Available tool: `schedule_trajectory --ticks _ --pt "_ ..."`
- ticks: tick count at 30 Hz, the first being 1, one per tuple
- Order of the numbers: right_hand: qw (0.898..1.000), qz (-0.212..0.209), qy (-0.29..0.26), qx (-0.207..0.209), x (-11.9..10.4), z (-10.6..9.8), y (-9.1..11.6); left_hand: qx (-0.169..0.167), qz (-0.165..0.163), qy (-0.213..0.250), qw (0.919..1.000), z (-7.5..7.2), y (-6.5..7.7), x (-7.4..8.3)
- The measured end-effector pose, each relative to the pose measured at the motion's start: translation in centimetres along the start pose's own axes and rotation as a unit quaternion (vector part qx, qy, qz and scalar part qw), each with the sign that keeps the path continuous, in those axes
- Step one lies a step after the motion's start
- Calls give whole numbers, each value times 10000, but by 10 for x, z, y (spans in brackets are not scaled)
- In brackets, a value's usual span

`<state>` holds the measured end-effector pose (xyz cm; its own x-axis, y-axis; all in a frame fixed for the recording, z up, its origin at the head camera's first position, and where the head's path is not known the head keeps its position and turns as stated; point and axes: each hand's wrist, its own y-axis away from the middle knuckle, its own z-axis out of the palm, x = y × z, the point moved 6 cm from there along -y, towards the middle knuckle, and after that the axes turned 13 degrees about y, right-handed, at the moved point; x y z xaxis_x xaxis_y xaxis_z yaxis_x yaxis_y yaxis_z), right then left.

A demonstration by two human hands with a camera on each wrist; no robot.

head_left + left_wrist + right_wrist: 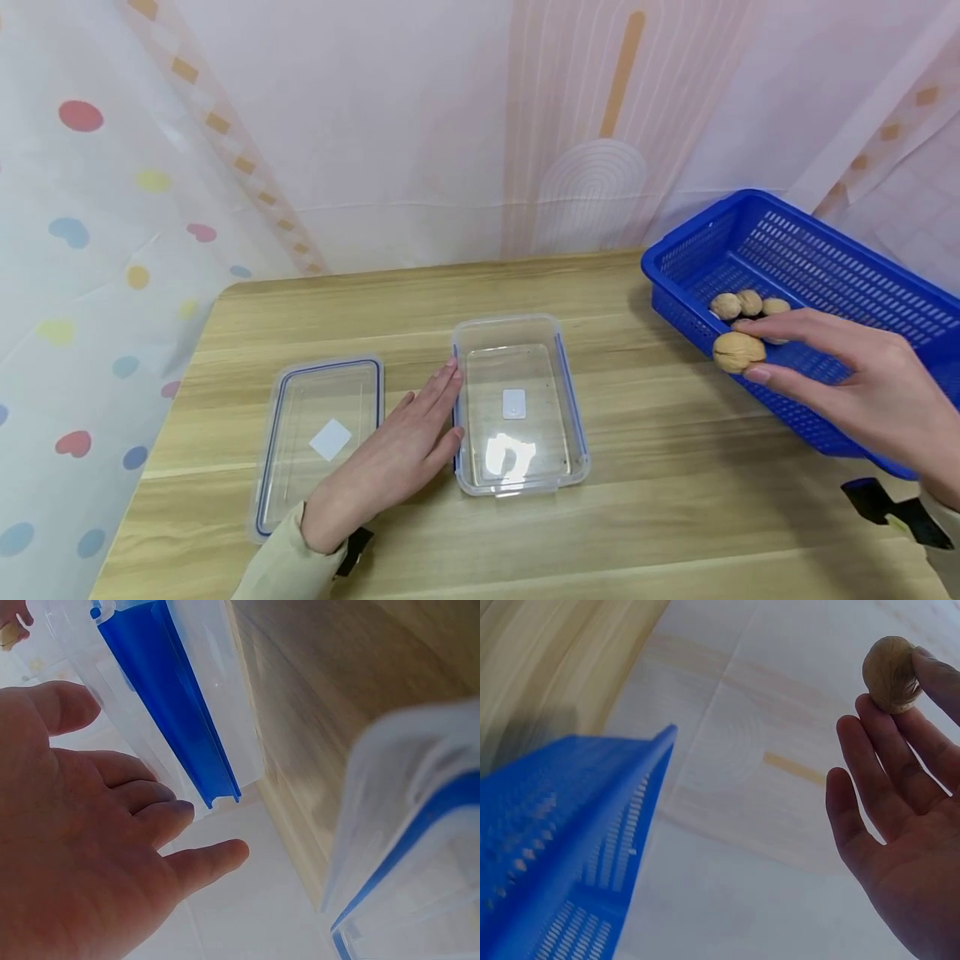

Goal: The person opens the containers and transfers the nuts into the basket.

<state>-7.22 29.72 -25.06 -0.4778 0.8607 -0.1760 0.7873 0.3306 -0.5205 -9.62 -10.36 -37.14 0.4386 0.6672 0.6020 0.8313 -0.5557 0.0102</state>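
Observation:
Between thumb and fingertips, my right hand (862,379) pinches a walnut (738,352) above the near rim of the blue basket (825,417). The same walnut (891,675) shows in the right wrist view. Several more walnuts (726,306) lie inside the basket, partly hidden by the hand. My left hand (397,450), fingers extended, touches the left side of a clear plastic container (480,333). No contents show in that container apart from a white label. In the left wrist view, a blue clip flap (165,697) runs along the container's side beside the left fingers.
The container's clear lid (300,417), with a blue seal and a white label, lies flat on the wooden table (637,533) left of the container, partly under the left forearm. A patterned curtain (390,125) hangs behind the table and along its left side.

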Motion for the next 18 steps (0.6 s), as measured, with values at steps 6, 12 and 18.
schedule_trajectory --ticks 6,12,18 --pt "9990 223 375 27 11 -13 -1 41 42 15 10000 -1 0 -1" --pt "9959 635 631 -140 27 -18 -3 9 8 45 10000 -1 1 -1" --pt "9948 851 526 -212 54 -14 -4 -23 -21 67 10000 0 0 -1"
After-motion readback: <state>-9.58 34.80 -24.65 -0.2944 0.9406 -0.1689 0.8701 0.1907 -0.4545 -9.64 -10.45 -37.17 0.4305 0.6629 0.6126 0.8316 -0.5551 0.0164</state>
